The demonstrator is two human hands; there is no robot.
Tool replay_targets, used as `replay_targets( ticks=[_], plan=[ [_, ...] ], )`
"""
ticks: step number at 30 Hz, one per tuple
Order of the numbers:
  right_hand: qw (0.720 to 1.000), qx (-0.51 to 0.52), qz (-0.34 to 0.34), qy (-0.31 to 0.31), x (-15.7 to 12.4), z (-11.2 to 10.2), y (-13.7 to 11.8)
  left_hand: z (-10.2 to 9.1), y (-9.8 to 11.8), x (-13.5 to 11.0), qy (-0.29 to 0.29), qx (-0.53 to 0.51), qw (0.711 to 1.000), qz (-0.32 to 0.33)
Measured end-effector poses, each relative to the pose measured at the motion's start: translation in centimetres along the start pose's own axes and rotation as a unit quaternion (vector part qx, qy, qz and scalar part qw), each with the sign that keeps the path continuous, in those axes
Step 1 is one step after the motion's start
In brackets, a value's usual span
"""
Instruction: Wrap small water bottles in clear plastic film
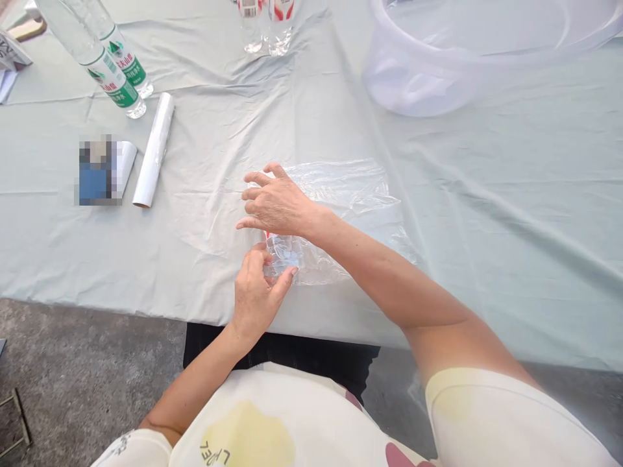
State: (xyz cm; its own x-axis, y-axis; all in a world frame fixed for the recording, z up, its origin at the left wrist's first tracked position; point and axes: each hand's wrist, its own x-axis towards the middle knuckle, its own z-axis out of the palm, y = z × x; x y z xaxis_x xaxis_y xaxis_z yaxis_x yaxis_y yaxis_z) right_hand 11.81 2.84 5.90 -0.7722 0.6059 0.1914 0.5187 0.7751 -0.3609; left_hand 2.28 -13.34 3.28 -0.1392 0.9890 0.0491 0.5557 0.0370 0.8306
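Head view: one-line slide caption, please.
Left hand and right hand at crumpled clear film on pale cloth, a white roll to their left.

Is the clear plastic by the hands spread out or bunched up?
Mostly spread, though wrinkled: the plastic lies broad over the cloth, showing on both sides of the right forearm.

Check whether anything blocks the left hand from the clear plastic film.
Nothing visible does: the left hand is right at the near-left corner of the clear plastic film. The right hand is just beyond, not between them.
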Motion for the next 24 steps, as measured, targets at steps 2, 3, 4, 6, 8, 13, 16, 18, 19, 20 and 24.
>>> replay_targets(
  ticks=[2, 3, 4, 6, 8, 13, 16, 18, 19, 20, 24],
  plan=[
    [0.999, 0.0, 0.03, 0.029, -1.1, 0.0, 0.5, 0.4, -0.3, -0.1, 0.014, 0.015, 0.998, 0.055],
    [0.998, -0.003, 0.048, 0.051, -1.9, -0.1, 1.0, 0.7, -0.4, -0.2, 0.025, 0.033, 0.995, 0.091],
    [0.995, -0.006, 0.065, 0.076, -2.8, -0.1, 1.5, 1.0, -0.5, -0.2, 0.039, 0.056, 0.989, 0.129],
    [0.988, -0.006, 0.08, 0.131, -4.8, 0.1, 2.8, 1.6, -0.3, -0.2, 0.069, 0.114, 0.97, 0.204],
    [0.979, -0.006, 0.074, 0.192, -7.1, 0.3, 3.9, 2.3, 0.1, -0.2, 0.09, 0.165, 0.945, 0.266],
    [0.946, 0.013, 0.101, 0.308, -13.1, 0.9, 4.4, 4.1, 1.2, -0.5, 0.128, 0.237, 0.889, 0.37],
    [0.934, 0.019, 0.131, 0.333, -16.1, 1.2, 3.5, 5.1, 1.7, -0.9, 0.126, 0.25, 0.863, 0.42],
    [0.929, 0.012, 0.162, 0.333, -17.9, 1.4, 3.2, 5.7, 1.9, -1.3, 0.092, 0.256, 0.848, 0.455],
    [0.928, 0.01, 0.176, 0.328, -18.6, 1.5, 3.2, 5.9, 2.1, -1.5, 0.07, 0.262, 0.839, 0.471],
    [0.929, 0.008, 0.187, 0.318, -19.4, 1.5, 3.3, 6.1, 2.3, -1.8, 0.049, 0.272, 0.831, 0.484],
    [0.935, 0.001, 0.216, 0.28, -22.0, 0.4, 4.2, 6.6, 2.9, -2.5, -0.01, 0.329, 0.803, 0.497]
  ],
)
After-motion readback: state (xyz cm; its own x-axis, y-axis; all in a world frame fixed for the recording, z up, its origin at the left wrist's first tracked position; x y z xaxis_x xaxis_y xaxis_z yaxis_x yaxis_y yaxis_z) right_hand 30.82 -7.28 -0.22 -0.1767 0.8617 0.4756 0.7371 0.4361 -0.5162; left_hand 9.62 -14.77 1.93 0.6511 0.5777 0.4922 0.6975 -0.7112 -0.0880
